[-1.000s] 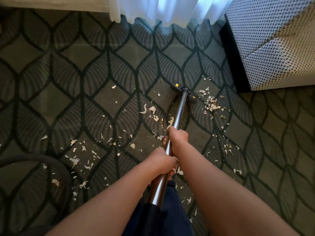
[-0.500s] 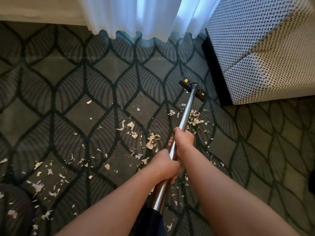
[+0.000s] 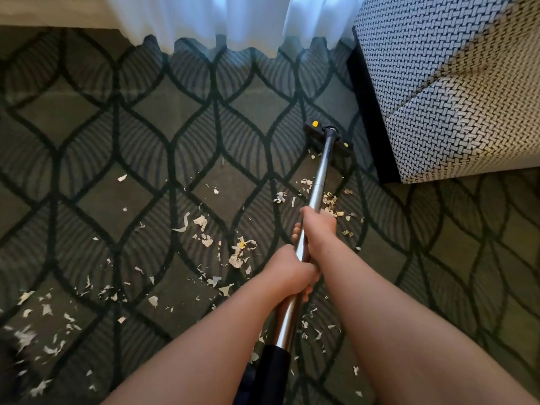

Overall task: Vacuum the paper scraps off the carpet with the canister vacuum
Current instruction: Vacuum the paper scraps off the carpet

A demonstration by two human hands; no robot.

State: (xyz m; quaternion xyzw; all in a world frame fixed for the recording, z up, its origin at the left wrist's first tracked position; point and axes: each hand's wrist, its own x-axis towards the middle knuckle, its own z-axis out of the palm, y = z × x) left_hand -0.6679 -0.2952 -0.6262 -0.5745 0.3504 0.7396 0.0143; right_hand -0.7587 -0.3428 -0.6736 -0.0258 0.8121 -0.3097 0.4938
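The carpet (image 3: 146, 127) is filling the shot, with a woven chair (image 3: 453, 97) crowding in on the right and a white curtain (image 3: 233, 21) hanging up top. The metal tube (image 3: 320, 176) is aiming the vacuum head (image 3: 312, 130) close beside that chair, so a harder push is probably risking a bump or sucking in the hem. The left hand (image 3: 287, 273) and right hand (image 3: 318, 226) are both gripping the tube tight, right one higher. Most paper scraps (image 3: 239, 252) are lying behind the head, so they're likely getting missed.

The wand (image 3: 320, 176) is partly hidden inside the left hand (image 3: 289, 270) and right hand (image 3: 318, 226); the lower-left paper scraps (image 3: 26, 337) are blurred.
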